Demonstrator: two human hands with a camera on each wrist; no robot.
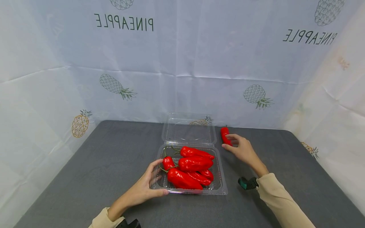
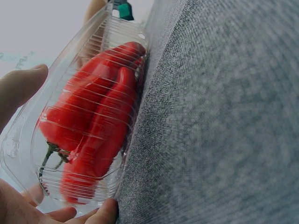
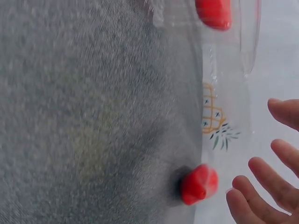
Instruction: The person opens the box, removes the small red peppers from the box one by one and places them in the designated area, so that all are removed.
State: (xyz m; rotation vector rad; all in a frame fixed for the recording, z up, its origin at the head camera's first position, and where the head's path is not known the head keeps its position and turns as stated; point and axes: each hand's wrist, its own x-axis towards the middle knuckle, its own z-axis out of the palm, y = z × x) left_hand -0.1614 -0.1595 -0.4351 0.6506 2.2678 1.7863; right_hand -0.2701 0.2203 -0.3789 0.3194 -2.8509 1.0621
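A clear plastic clamshell box point(image 1: 219, 182) stands on the table with its lid point(image 1: 185, 134) folded back. Several glossy red peppers point(image 1: 182, 179), some with green stems, lie inside it. My left hand point(image 1: 141, 186) grips the box at its near left corner, thumb at the front and fingers along the left side. Ribbed plastic wall shows between that hand and the peppers in the left wrist view. To the right of the lid lies a single red pepper point(image 1: 224, 132). My right hand point(image 1: 242, 150) is beside it, fingers relaxed and spread; the right wrist view shows them apart from the pepper point(image 3: 200, 184).
A dark grey cloth-covered table point(image 1: 114, 152) lies under everything. Behind it hangs a pale curtain point(image 1: 182, 57) printed with pineapples. A black and green wrist device point(image 1: 247, 183) is strapped at the right sleeve.
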